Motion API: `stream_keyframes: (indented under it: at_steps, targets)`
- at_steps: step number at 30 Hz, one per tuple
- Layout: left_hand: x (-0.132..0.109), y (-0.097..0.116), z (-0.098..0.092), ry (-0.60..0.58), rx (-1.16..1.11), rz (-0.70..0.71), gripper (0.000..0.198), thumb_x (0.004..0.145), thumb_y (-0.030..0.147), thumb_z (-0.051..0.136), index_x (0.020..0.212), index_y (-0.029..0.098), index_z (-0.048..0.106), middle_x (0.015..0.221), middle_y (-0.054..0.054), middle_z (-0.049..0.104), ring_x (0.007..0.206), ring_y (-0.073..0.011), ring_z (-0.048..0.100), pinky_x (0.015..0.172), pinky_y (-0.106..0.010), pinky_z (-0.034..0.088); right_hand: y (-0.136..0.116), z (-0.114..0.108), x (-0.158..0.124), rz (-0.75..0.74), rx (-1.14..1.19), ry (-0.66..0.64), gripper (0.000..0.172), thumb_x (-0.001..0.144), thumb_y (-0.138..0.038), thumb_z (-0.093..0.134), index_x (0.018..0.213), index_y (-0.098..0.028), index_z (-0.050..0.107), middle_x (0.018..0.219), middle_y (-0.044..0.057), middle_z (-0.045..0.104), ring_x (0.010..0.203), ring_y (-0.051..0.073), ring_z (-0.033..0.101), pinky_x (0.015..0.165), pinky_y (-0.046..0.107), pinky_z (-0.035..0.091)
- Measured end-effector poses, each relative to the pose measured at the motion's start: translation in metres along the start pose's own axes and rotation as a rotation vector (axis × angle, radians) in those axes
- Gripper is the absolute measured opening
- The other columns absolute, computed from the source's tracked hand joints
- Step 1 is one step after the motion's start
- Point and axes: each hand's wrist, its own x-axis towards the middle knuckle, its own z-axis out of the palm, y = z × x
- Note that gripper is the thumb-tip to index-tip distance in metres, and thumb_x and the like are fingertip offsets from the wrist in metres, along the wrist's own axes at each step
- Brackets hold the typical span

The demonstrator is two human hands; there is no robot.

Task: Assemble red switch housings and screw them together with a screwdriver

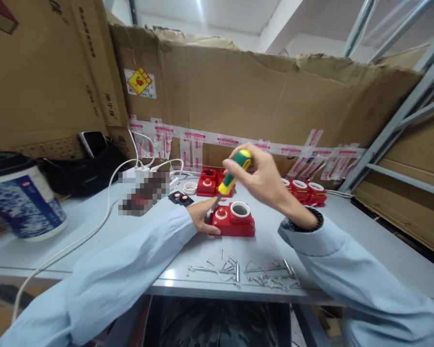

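My right hand [264,176] is closed round the yellow and green handle of a screwdriver [232,176], held tilted with its tip down on a red plastic box [235,222]. That box has a red button and a white ring on top and lies on the grey table [347,241]. My left hand [201,214] rests against the box's left end, fingers curled on it. Several small screws [227,265] and bits of wire lie loose near the table's front edge.
More red boxes [211,182] and a second group [305,190] stand at the back by a cardboard wall. A white ring [190,188], a small black part [181,197], white cables, a black bag [83,173] and a blue-white bucket [20,197] sit on the left. Metal shelving stands at right.
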Motion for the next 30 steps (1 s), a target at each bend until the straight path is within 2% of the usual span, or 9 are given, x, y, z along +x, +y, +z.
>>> stream_keyframes:
  at_steps: [4,7,9,12,14,16,19,22,30]
  targets:
    - [0.000,0.000,0.001,-0.018,0.019,-0.036,0.086,0.063,0.041,0.072,0.135,0.015,0.032,0.128,-0.014,0.051,0.113,-0.0278,0.052,0.096,-0.038,0.041,0.000,-0.032,-0.004,0.025,-0.020,0.175,0.012,0.085,-0.031,0.051,0.091,-0.022,0.047,0.074,0.000,0.056,0.064,0.013,0.055,0.060,0.027,0.044]
    - [0.000,0.000,0.000,-0.025,0.043,-0.049,0.084,0.063,0.040,0.071,0.134,0.017,0.032,0.126,-0.012,0.052,0.108,-0.0267,0.054,0.092,-0.036,0.044,0.018,-0.050,-0.018,0.038,-0.192,0.145,0.005,0.081,-0.024,0.053,0.084,-0.022,0.050,0.072,0.000,0.055,0.064,0.014,0.053,0.060,0.028,0.043]
    - [-0.001,0.000,-0.002,-0.032,0.077,-0.051,0.081,0.063,0.037,0.071,0.133,0.017,0.034,0.125,-0.012,0.053,0.109,-0.0271,0.054,0.093,-0.036,0.043,0.035,-0.056,-0.033,0.074,-0.263,-0.020,0.004,0.078,-0.023,0.054,0.078,-0.020,0.052,0.073,0.000,0.056,0.065,0.014,0.053,0.061,0.027,0.042]
    - [-0.004,-0.003,-0.008,-0.046,0.136,-0.044,0.078,0.060,0.031,0.071,0.129,0.016,0.038,0.125,-0.013,0.053,0.114,-0.0288,0.051,0.098,-0.036,0.040,0.054,-0.061,-0.056,0.188,-0.280,-0.395,0.013,0.077,-0.028,0.056,0.085,-0.017,0.059,0.079,0.003,0.063,0.070,0.015,0.055,0.065,0.027,0.042]
    - [-0.007,-0.006,-0.013,-0.057,0.172,-0.059,0.077,0.058,0.028,0.070,0.128,0.016,0.039,0.125,-0.012,0.052,0.114,-0.0294,0.051,0.100,-0.037,0.039,0.055,-0.062,-0.071,0.238,-0.274,-0.659,0.017,0.076,-0.031,0.059,0.085,-0.017,0.063,0.080,0.003,0.065,0.071,0.015,0.057,0.066,0.026,0.042]
    - [-0.009,-0.008,-0.017,-0.071,0.210,-0.088,0.077,0.058,0.028,0.070,0.128,0.016,0.039,0.124,-0.013,0.052,0.113,-0.0300,0.052,0.100,-0.038,0.039,0.048,-0.061,-0.085,0.290,-0.299,-0.823,0.016,0.073,-0.030,0.061,0.083,-0.018,0.066,0.078,0.003,0.066,0.071,0.015,0.057,0.064,0.025,0.041]
    - [-0.012,-0.011,-0.018,-0.077,0.256,-0.090,0.078,0.058,0.030,0.069,0.129,0.015,0.039,0.124,-0.014,0.051,0.116,-0.0311,0.049,0.102,-0.040,0.037,0.031,-0.059,-0.100,0.361,-0.338,-0.938,0.013,0.069,-0.024,0.062,0.079,-0.019,0.068,0.074,0.003,0.066,0.069,0.016,0.057,0.063,0.024,0.040]
    - [-0.013,-0.011,-0.016,-0.065,0.265,-0.083,0.079,0.059,0.032,0.071,0.129,0.016,0.038,0.127,-0.013,0.050,0.118,-0.0311,0.048,0.103,-0.040,0.035,0.021,-0.053,-0.109,0.391,-0.356,-0.982,0.016,0.066,-0.021,0.060,0.079,-0.020,0.069,0.075,0.004,0.066,0.072,0.017,0.058,0.063,0.024,0.040]
    - [-0.013,-0.006,-0.016,-0.081,0.224,-0.097,0.077,0.060,0.032,0.070,0.128,0.014,0.038,0.128,-0.015,0.050,0.117,-0.0303,0.050,0.102,-0.038,0.038,0.031,-0.036,-0.117,0.329,-0.396,-1.004,0.010,0.066,-0.021,0.057,0.073,-0.019,0.064,0.071,0.003,0.063,0.066,0.015,0.055,0.057,0.022,0.036]
